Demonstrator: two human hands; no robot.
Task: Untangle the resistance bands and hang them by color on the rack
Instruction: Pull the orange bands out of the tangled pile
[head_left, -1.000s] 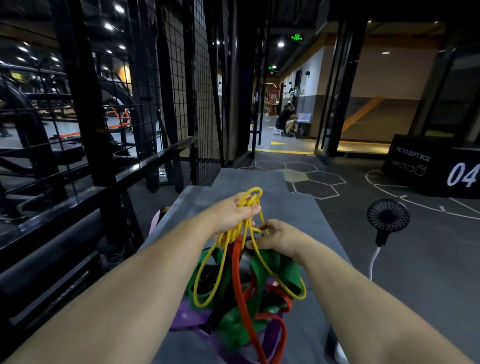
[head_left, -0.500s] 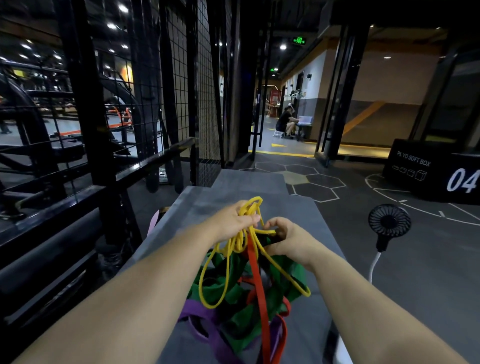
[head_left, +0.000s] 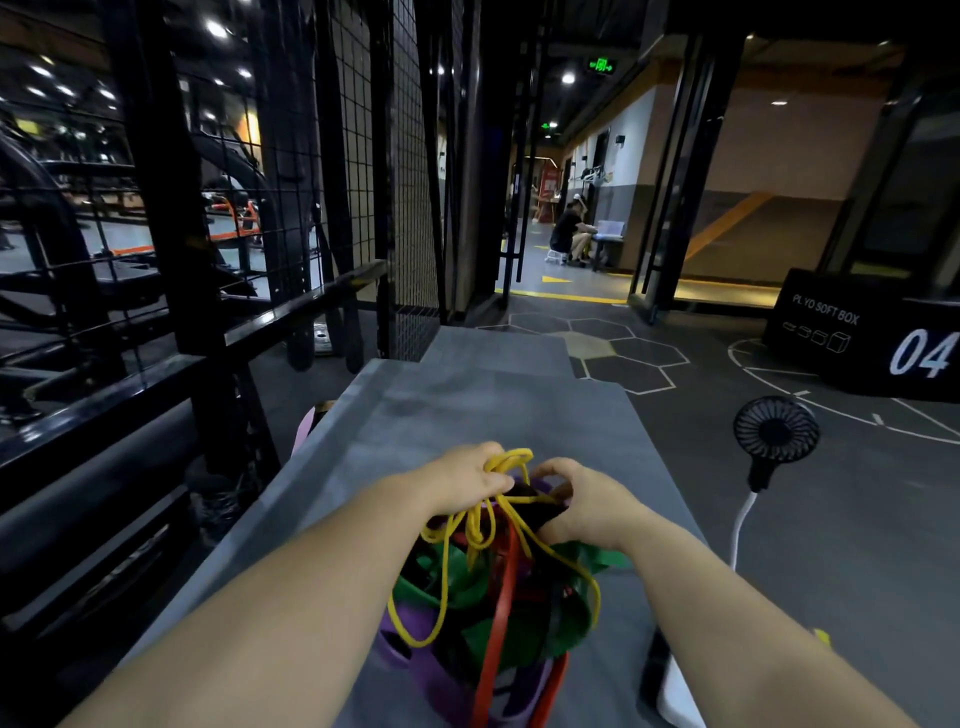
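A tangle of resistance bands lies on a grey box top (head_left: 467, 410). Thin yellow bands (head_left: 511, 460) loop over wide green bands (head_left: 441, 587), a red band (head_left: 498, 613), purple bands (head_left: 415, 654) and a dark band. My left hand (head_left: 467, 478) is closed on the bunched yellow bands at the top of the pile. My right hand (head_left: 576, 501) pinches a dark band in the tangle just to the right, its fingers curled close to the left hand. The black rack (head_left: 156, 171) stands to the left.
A black wire-mesh panel (head_left: 410, 156) rises behind the rack. A small black fan (head_left: 776, 434) on a white stem stands on the floor to the right. A black plyo soft box (head_left: 872, 338) sits far right. A person sits in the far hallway (head_left: 569, 234).
Both hands have come down toward the box top with the yellow bands, and the tangle has dropped with them. The two hands are now closer together.
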